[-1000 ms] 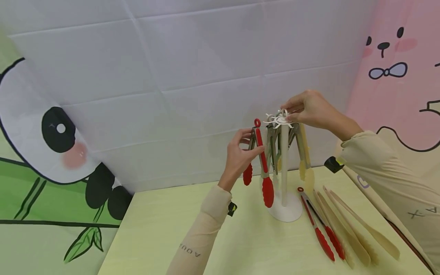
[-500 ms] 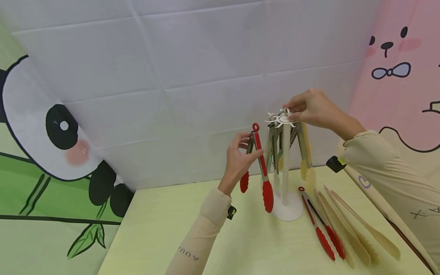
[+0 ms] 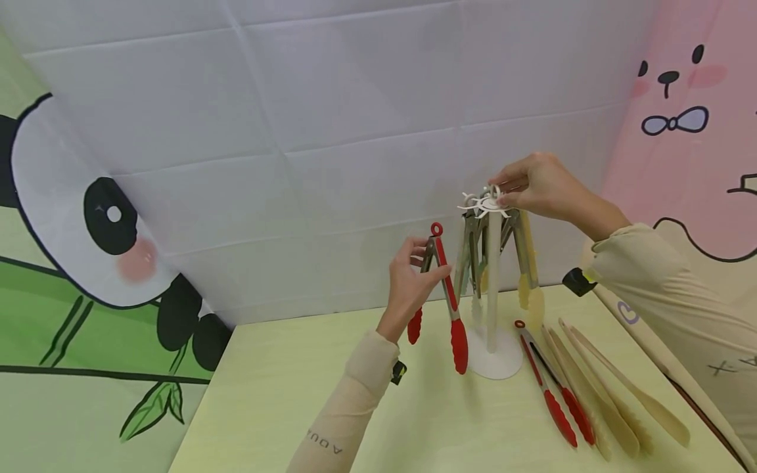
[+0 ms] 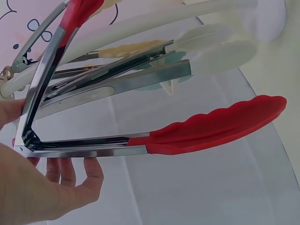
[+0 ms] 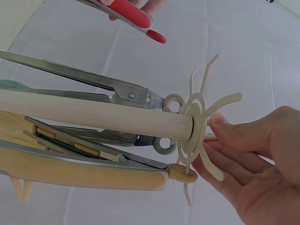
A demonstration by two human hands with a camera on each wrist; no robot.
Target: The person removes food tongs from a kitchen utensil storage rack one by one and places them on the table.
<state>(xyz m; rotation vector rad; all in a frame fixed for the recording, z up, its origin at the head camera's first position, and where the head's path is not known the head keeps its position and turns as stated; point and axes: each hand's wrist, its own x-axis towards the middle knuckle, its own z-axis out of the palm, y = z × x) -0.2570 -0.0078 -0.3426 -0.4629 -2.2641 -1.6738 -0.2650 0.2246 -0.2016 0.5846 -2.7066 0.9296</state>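
My left hand (image 3: pixel 411 282) grips red-tipped tongs (image 3: pixel 454 309) near their hinge, legs spread and tips hanging down, just left of the white stand (image 3: pixel 491 282). In the left wrist view the tongs' scalloped red head (image 4: pixel 215 124) points right, with thumb and fingers on either side of the metal legs. At the top of the stand, my right hand (image 3: pixel 541 187) pinches the white hook ring (image 5: pixel 199 126) between thumb and fingers. Several tongs hang from its hooks, among them yellow tongs (image 5: pixel 84 171) and metal-legged tongs (image 5: pixel 122 89) on grey-beige loops.
Right of the stand's round base (image 3: pixel 499 364), another pair of red tongs (image 3: pixel 558 410) lies on the pale yellow table (image 3: pixel 296 394). Beside it lie several beige utensils (image 3: pixel 621 387). A white cloth wall (image 3: pixel 355 164) stands behind the table.
My left hand has lowered the red tongs and drawn them slightly left, away from the stand's hooks; their legs have spread wider. The right hand keeps its hold on the stand's top.
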